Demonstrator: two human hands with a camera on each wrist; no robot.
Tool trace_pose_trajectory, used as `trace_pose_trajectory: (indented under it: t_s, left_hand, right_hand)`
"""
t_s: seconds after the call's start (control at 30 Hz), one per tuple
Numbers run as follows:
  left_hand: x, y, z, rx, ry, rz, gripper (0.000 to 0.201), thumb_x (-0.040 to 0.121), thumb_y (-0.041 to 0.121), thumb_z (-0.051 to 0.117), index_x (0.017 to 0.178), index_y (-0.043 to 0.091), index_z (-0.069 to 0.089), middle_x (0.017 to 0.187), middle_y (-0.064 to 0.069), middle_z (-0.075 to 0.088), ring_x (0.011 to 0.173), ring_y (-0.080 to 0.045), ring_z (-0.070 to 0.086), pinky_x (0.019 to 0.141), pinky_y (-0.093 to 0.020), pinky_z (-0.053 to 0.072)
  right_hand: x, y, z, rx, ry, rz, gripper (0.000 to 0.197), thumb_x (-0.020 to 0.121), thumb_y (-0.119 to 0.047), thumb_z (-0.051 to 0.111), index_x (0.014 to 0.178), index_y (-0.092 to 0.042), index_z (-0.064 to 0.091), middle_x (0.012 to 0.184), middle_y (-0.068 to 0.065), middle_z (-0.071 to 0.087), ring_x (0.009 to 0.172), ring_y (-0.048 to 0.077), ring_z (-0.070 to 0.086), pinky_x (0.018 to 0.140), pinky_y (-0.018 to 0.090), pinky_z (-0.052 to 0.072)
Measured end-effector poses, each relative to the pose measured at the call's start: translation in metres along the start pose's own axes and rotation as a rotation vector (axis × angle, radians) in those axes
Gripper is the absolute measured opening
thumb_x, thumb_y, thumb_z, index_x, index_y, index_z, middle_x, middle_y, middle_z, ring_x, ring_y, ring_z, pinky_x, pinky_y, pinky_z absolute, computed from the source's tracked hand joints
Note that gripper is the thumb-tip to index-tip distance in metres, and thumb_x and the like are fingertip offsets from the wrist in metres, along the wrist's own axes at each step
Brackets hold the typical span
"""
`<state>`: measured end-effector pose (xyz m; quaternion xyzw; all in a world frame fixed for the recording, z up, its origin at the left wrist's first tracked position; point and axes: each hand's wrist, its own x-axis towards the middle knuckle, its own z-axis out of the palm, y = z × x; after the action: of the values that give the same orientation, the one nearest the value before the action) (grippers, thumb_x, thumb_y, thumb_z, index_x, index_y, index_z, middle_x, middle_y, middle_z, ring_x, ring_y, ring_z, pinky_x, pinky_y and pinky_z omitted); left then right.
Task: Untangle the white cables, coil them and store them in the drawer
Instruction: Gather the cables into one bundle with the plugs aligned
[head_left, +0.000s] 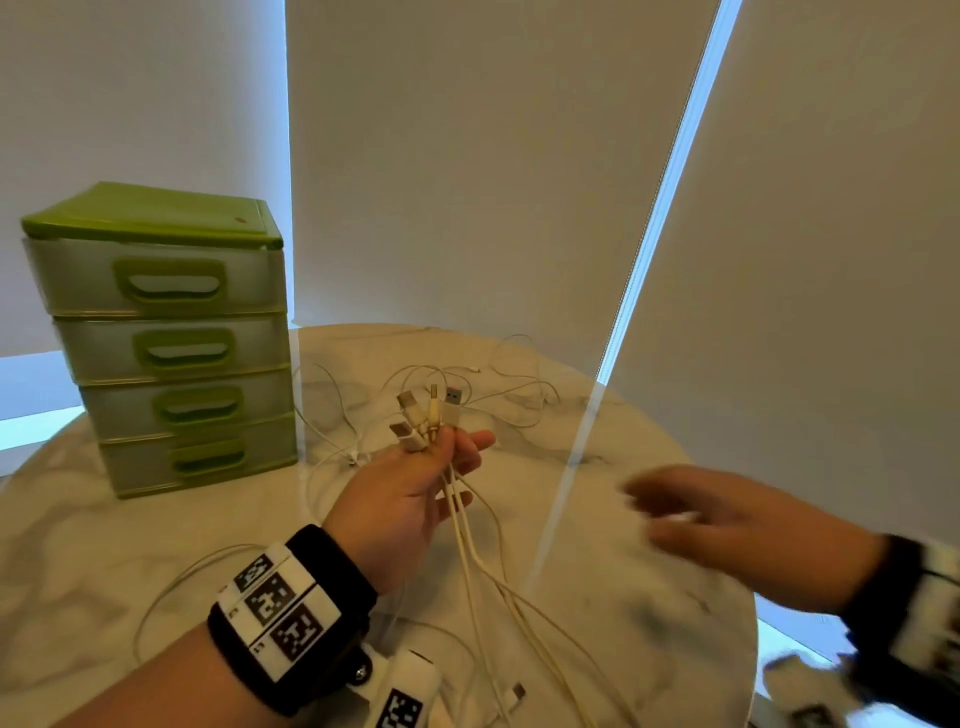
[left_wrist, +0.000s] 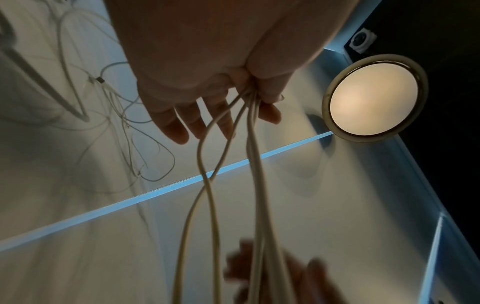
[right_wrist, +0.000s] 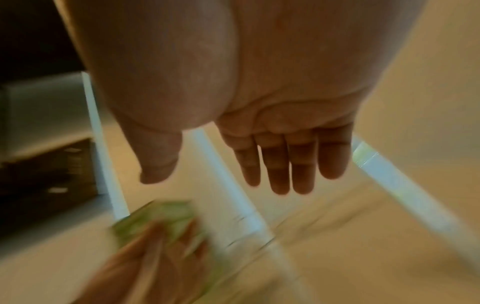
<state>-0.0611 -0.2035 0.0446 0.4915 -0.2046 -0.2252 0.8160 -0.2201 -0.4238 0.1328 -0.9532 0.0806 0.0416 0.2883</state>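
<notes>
My left hand (head_left: 441, 457) is raised over the round table and pinches a bunch of white cables (head_left: 462, 525) just below their plug ends (head_left: 431, 415), which stick up above the fingers. In the left wrist view those cables (left_wrist: 257, 164) hang down from the thumb and fingers (left_wrist: 267, 111). More white cable lies tangled on the marble table (head_left: 509, 384). My right hand (head_left: 691, 519) hovers blurred to the right of the cables, fingers straight, holding nothing; the right wrist view shows its empty straight fingers (right_wrist: 291, 164). The green drawer unit (head_left: 171, 338) stands at the left, all drawers closed.
A loose cable loops on the table (head_left: 171, 587) near my left wrist, and a plug end (head_left: 517, 693) lies at the front. The table's edge (head_left: 748, 613) curves round on the right. Blinds hang close behind the table. A round ceiling lamp (left_wrist: 374, 98) shows in the left wrist view.
</notes>
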Motion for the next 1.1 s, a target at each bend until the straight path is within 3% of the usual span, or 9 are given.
trace_pose_trajectory:
  t_s: [0.07,0.17,0.3,0.37,0.47,0.6,0.73,0.9,1.1]
  left_hand:
    - [-0.001,0.0,0.001,0.038,0.004,0.023,0.026,0.085,0.043,0.05,0.077,0.021,0.062,0.121,-0.001,0.072,0.123,-0.025,0.058,0.1,-0.046,0.044]
    - [0.002,-0.001,-0.002,0.042,0.026,0.056,0.028,0.087,0.042,0.05,0.081,0.016,0.059,0.12,-0.005,0.072,0.122,-0.022,0.061,0.09,-0.038,0.052]
    - [0.008,0.004,-0.009,-0.148,0.089,0.068,0.028,0.094,0.037,0.046,0.082,0.014,0.055,0.114,-0.016,0.073,0.118,-0.024,0.064,0.093,-0.036,0.048]
    - [0.011,0.012,-0.011,-0.409,0.083,0.024,0.031,0.101,0.032,0.04,0.079,0.014,0.053,0.102,-0.015,0.075,0.105,-0.029,0.07,0.084,-0.036,0.057]
    - [0.013,0.03,-0.017,-0.646,0.034,0.054,0.034,0.103,0.03,0.035,0.076,0.018,0.051,0.068,0.0,0.068,0.072,-0.016,0.072,0.076,-0.036,0.061]
    - [0.012,0.043,-0.024,-0.654,-0.022,0.103,0.034,0.105,0.028,0.033,0.076,0.022,0.051,0.049,0.01,0.037,0.044,-0.003,0.039,0.054,-0.021,0.049]
    - [0.008,0.034,-0.017,-0.556,-0.022,0.102,0.034,0.104,0.029,0.035,0.074,0.024,0.05,0.048,0.009,0.031,0.044,-0.004,0.03,0.05,-0.019,0.042]
    - [0.011,0.032,-0.024,-0.548,0.093,0.118,0.039,0.105,0.03,0.036,0.07,0.024,0.051,0.049,0.008,0.03,0.044,-0.005,0.029,0.049,-0.018,0.04]
    - [0.017,0.035,-0.049,-0.495,0.183,0.082,0.014,0.081,0.023,0.052,0.067,0.022,0.049,0.046,0.008,0.026,0.04,-0.005,0.025,0.045,-0.02,0.031]
  right_hand:
    - [0.038,-0.042,0.043,-0.074,-0.141,-0.09,0.095,0.051,-0.093,0.054,0.131,-0.044,0.048,0.123,-0.019,0.061,0.112,-0.002,0.058,0.099,0.031,0.05]
    - [0.069,-0.08,0.09,-0.068,-0.14,-0.179,0.049,0.074,-0.058,0.07,0.111,-0.028,0.06,0.093,-0.004,0.069,0.083,0.012,0.065,0.08,0.038,0.057]
    - [0.065,-0.074,0.097,0.712,-0.287,0.011,0.003,0.092,-0.009,0.059,0.091,-0.009,0.056,0.066,0.008,0.06,0.048,0.018,0.06,0.055,0.036,0.056]
    - [0.045,-0.051,0.082,1.051,-0.417,0.047,0.013,0.088,-0.013,0.068,0.091,-0.01,0.055,0.056,0.003,0.048,0.036,0.011,0.046,0.04,0.025,0.046]
    - [0.009,0.008,0.038,1.078,-0.58,0.038,0.019,0.086,-0.02,0.073,0.089,-0.011,0.056,0.052,-0.001,0.041,0.035,0.008,0.042,0.04,0.023,0.038]
    - [-0.046,0.081,-0.047,0.793,-0.208,0.107,0.021,0.093,-0.022,0.068,0.087,-0.008,0.054,0.054,0.001,0.044,0.043,0.011,0.046,0.046,0.026,0.037]
    - [-0.083,0.112,-0.104,0.457,0.077,0.275,0.065,0.037,-0.052,0.097,0.059,-0.003,0.059,0.048,0.015,0.037,0.038,0.02,0.036,0.037,0.024,0.033]
    - [-0.069,0.11,-0.075,0.431,0.137,0.151,0.044,0.073,-0.05,0.078,0.065,-0.012,0.056,0.055,0.013,0.042,0.049,0.018,0.03,0.044,0.025,0.025]
    - [-0.011,0.109,-0.002,0.135,0.061,0.135,0.04,0.076,-0.061,0.07,0.067,-0.025,0.055,0.058,-0.006,0.05,0.056,0.013,0.045,0.06,0.03,0.042]
